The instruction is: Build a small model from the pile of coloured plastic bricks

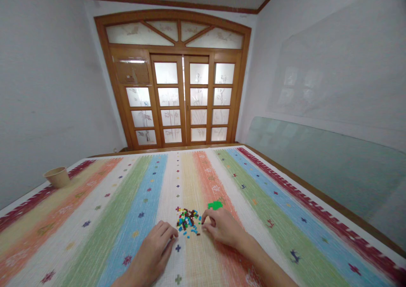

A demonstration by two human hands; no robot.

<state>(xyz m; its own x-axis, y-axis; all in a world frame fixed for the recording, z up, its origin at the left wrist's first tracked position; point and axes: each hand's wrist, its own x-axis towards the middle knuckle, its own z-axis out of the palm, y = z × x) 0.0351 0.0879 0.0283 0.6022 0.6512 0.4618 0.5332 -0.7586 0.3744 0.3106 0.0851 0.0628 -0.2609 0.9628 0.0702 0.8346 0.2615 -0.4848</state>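
A small pile of tiny building bricks [189, 220] in brown, blue, green, yellow, red and white lies on the striped tablecloth between my hands. My left hand [155, 248] rests just left of the pile, its fingers bent and held close together. Whatever its fingertips may hold is hidden. At the right edge of the pile, my right hand [223, 227] has thumb and forefinger drawn into a pinch. Anything between those fingertips is too small to name. Right behind my right hand lies a flat bright green piece [215, 205], partly covered by the knuckles.
A tan paper cup [57, 177] stands at the far left edge of the table. The striped tablecloth [120, 219] covers the tabletop. Beyond the far edge are wooden doors with glass panes [171, 97]. A pale green panel [320, 156] leans along the right wall.
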